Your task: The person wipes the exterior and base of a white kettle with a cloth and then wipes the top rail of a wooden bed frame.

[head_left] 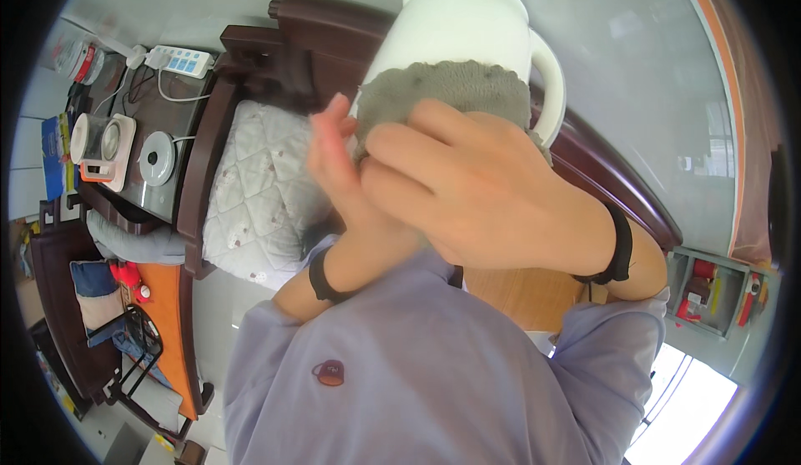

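Note:
A white kettle (463, 27) is close in front of me, its spout at the upper left and its handle (547, 85) on the right. Across its lower part lies a grey scallop-edged cloth (467, 87), which hides the kettle's base. My right hand (492, 185) presses the cloth with curled fingers. My left hand (338, 164) is at the kettle's lower left side and seems to support it there. Its fingertips show, slightly blurred, while the rest of its grip is hidden behind my right hand and the cloth.
Behind the kettle stands a dark wooden sofa (334, 22) with a quilted white cushion (263, 185). To its left, a side table holds a power strip (183, 60), a round white kettle base (157, 158) and a small appliance (117, 148). A grey shelf (709, 290) stands at right.

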A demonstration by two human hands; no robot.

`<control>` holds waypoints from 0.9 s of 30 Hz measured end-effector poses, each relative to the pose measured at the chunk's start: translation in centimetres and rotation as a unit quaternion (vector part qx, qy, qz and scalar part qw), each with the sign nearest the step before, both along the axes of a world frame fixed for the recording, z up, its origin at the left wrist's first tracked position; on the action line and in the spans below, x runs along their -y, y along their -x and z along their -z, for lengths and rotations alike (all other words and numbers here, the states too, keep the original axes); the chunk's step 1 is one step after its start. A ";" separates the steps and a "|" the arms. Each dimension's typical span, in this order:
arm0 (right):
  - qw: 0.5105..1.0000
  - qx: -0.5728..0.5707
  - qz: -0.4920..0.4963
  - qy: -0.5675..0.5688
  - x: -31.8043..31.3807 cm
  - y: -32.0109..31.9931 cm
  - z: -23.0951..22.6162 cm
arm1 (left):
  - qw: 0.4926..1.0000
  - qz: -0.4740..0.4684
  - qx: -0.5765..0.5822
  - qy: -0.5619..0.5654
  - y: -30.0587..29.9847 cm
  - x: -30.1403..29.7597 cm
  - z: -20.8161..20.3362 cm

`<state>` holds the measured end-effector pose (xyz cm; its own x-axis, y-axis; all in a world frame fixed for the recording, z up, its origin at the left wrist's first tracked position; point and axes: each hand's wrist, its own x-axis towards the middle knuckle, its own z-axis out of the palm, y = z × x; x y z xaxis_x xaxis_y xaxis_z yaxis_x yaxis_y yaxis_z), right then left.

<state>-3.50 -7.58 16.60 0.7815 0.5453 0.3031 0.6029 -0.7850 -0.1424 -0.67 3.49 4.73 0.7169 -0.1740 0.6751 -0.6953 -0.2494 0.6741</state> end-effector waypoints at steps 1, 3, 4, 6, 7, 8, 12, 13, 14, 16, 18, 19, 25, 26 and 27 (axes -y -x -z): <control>0.999 0.016 -0.014 -0.025 0.0 -0.1 0.1 | 1.000 -0.003 0.010 -0.003 0.2 0.2 -0.1; 0.999 0.028 -0.019 -0.012 0.7 0.8 0.3 | 0.995 -0.014 -0.056 0.075 0.9 0.4 -1.2; 0.999 0.041 -0.026 -0.001 1.1 1.5 0.4 | 0.995 -0.014 -0.057 0.076 0.9 0.6 -1.0; 0.998 0.059 -0.008 -0.012 1.7 3.1 0.5 | 0.992 -0.016 -0.017 0.122 0.9 1.1 0.0; 0.997 0.078 0.010 -0.023 1.9 3.9 0.7 | 0.989 -0.017 0.003 0.144 0.8 1.3 0.5; 0.997 0.078 0.010 -0.024 2.1 4.4 1.1 | 0.988 -0.026 0.025 0.147 0.7 1.5 0.9; 0.988 0.135 0.003 -0.075 3.0 7.0 3.3 | 0.989 -0.052 0.081 0.116 0.4 1.3 0.3; 0.985 0.147 0.006 -0.087 3.1 7.5 3.7 | 0.988 -0.058 0.092 0.107 0.2 1.2 0.2; 0.985 0.147 0.006 -0.089 3.3 8.0 4.0 | 0.988 -0.061 0.101 0.101 0.1 1.3 0.2; 0.975 0.090 0.047 -0.199 3.5 8.4 4.2 | 0.986 -0.069 0.117 0.095 -0.1 1.5 0.0; 0.965 0.066 0.102 -0.233 3.5 8.1 3.8 | 0.984 -0.077 0.134 0.092 -0.4 1.5 -0.4; 0.950 0.040 0.158 -0.266 3.5 7.9 3.5 | 0.982 -0.077 0.145 0.096 -0.5 1.6 -0.3; 0.880 -0.019 0.281 -0.382 4.0 6.4 2.9 | 0.964 0.048 0.199 0.170 -1.1 1.6 -0.9; 0.904 -0.038 0.249 -0.344 4.3 6.5 2.4 | 0.964 0.057 0.196 0.171 -1.2 1.7 -0.9; 0.904 -0.040 0.248 -0.345 4.4 6.6 1.7 | 0.967 0.048 0.192 0.162 -1.2 1.6 -0.9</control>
